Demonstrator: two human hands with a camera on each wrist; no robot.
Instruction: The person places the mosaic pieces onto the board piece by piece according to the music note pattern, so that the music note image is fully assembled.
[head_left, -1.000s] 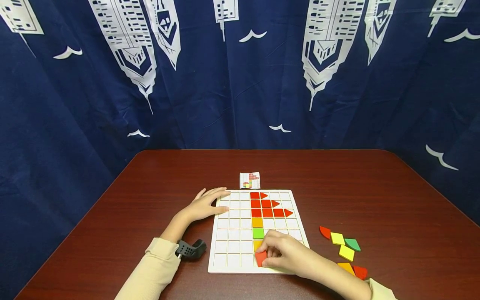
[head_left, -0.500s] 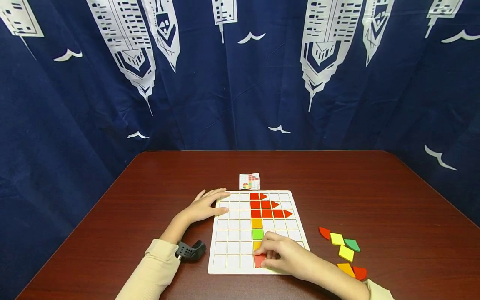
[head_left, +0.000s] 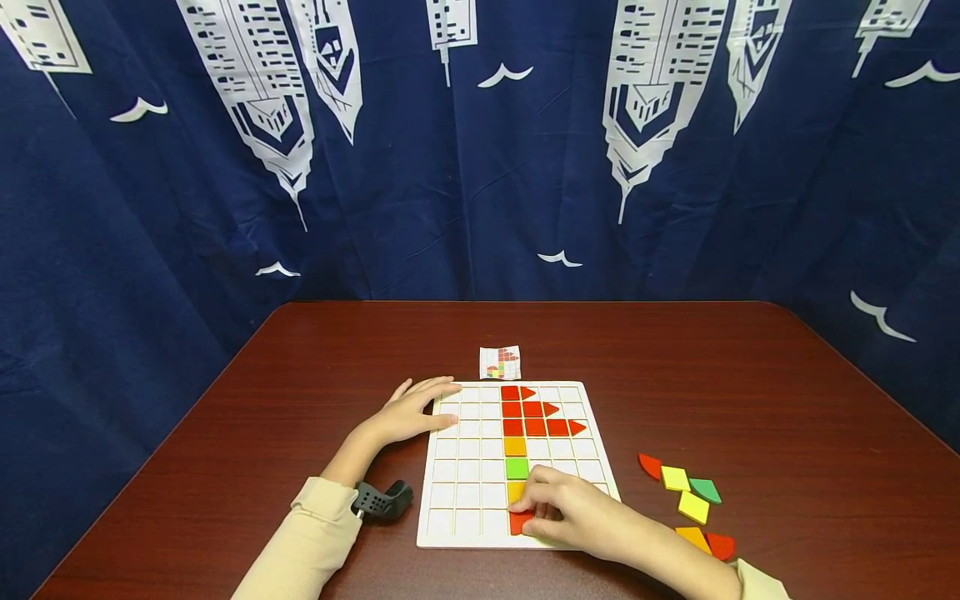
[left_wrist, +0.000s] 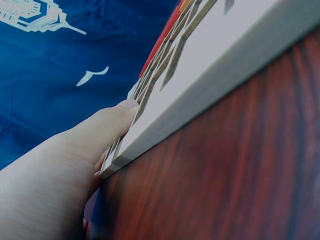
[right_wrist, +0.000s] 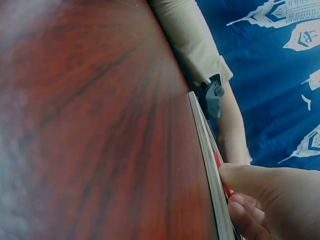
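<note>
A white gridded board (head_left: 465,472) lies on the table. My left hand (head_left: 408,412) rests on its upper left edge, fingers extended and thumb on the grid; the left wrist view shows the thumb (left_wrist: 115,120) lying over the rim. At the bottom row, my right hand (head_left: 573,510) pinches a red square tile (head_left: 517,524) between thumb and fingers, which partly cover it. Above that tile runs a column of square tiles: a yellow-orange one (head_left: 515,492), a green one (head_left: 517,469) and an orange one (head_left: 515,447). Rows of red squares ending in triangles (head_left: 536,427) fill the top.
Right of the board lie loose pieces: a red quarter-round (head_left: 649,466), two yellow squares (head_left: 693,507), a green quarter-round (head_left: 705,490), an orange piece (head_left: 693,538) and another red one (head_left: 721,547). A small pattern card (head_left: 499,363) stands behind the board. A blue curtain (head_left: 465,167) hangs beyond the table.
The red tile in my right hand has gone from tilted to lying in line with the bottom cell, my fingers moving slightly with it. My left hand stays put.
</note>
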